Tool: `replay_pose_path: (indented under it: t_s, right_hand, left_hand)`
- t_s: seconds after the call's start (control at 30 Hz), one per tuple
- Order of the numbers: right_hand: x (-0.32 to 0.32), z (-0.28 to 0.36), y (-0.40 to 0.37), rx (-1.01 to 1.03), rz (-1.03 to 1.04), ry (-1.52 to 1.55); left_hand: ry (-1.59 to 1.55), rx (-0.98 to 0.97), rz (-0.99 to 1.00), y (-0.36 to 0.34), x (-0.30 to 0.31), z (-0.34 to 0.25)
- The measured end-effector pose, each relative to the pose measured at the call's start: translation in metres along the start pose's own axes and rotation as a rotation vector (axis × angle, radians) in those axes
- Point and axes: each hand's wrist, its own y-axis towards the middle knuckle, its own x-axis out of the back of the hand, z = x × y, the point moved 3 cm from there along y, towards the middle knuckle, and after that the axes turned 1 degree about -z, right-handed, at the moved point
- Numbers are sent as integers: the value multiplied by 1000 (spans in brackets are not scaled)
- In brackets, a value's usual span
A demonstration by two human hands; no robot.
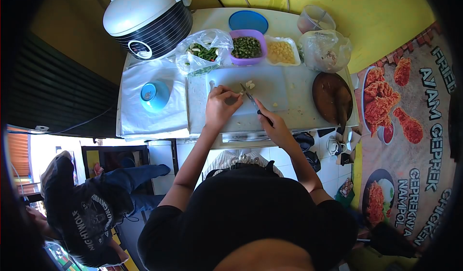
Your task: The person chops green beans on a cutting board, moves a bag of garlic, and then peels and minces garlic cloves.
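Slicing seems under way: the right hand [275, 128] grips the knife [252, 101] over the board [272, 91], the left hand [223, 103] pinches a piece [241, 93], perhaps garlic; the next cut wants a steady pinch.

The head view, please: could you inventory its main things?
Striped rice cooker: 1, black/white, left
Round lid: 1, blue, back
Upturned bowl: 1, blue, left
Clear plastic bags: 2, colourless, back
Rectangular tubs: 2, purple/white, back
Round mortar: 1, brown, right
Cutting board: 1, whitish, centre
Food bits: several, white, board
Black-handled knife: 1, grey, centre
Printed banner: 1, multicoloured, right
Other person: 1, dark-clothed, left
Left hand: 1, bare, centre
Right hand: 1, bare, on knife
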Motion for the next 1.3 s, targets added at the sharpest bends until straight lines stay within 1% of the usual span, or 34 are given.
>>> replay_pose_path:
  t_s: [0.1,0.2,0.33,0.43,0.5,0.53,0.57,0.6,0.63,0.67,0.7,0.73,0.77,0.8,0.83,0.9,0.93,0.97,1.0,1.03,1.23,1.3]
  right_hand:
    - [9,7,2,14,39,-63]
    - [16,15,3,22,21,-79]
    - [19,9,3,7,1,-77]
    - [17,3,6,45,-14,-76]
    - [15,-1,7,11,-13,30]
    - [13,-1,8,13,-14,32]
    - [13,-2,10,-38,-41,52]
    - [13,-3,11,-89,-67,73]
    - [10,-10,15,-87,-70,73]
    - [7,-19,21,4,-120,108]
    - [6,-13,26,96,-172,142]
    - [9,-9,28,98,-176,142]
    - [11,-7,29,12,-120,115]
    - [11,0,30,-75,-64,89]
    - [12,7,32,-76,-68,90]
    - [9,14,35,-170,-56,196]
    - [6,15,38,-169,-61,197]
    - [4,17,40,-120,-96,224]
    - [4,19,42,-70,-130,250]
    - [4,19,45,-70,-135,250]
    - [5,7,55,3,-164,105]
    - [3,3,56,91,-250,107]
  left_hand:
    - [15,-1,-19,0,1,-2]
    - [28,-10,-4,1,2,-5]
    - [0,33,10,3,3,-10]
    - [7,60,17,4,1,-6]
    - [15,63,19,5,-1,-4]
    - [20,95,19,6,-2,-3]
    - [24,127,20,6,-3,-2]
    - [25,125,21,6,-2,-3]
    - [32,130,23,7,0,-5]
    - [39,135,26,7,1,-6]
    - [38,131,26,6,2,-6]
    - [-5,39,-7,5,4,-9]
    - [-49,-51,-39,3,7,-12]
    - [-51,-53,-37,2,7,-12]
    - [-73,-78,-56,0,8,-12]
    - [-96,-107,-73,-1,9,-14]
    - [-68,-135,-77,-1,10,-16]
    - [-40,-162,-82,-2,10,-18]
    - [-42,-165,-81,-2,11,-18]
    - [-53,-167,-80,-2,11,-17]
    - [-65,-177,-69,-5,7,-12]
    - [-65,-186,-64,-6,5,-10]
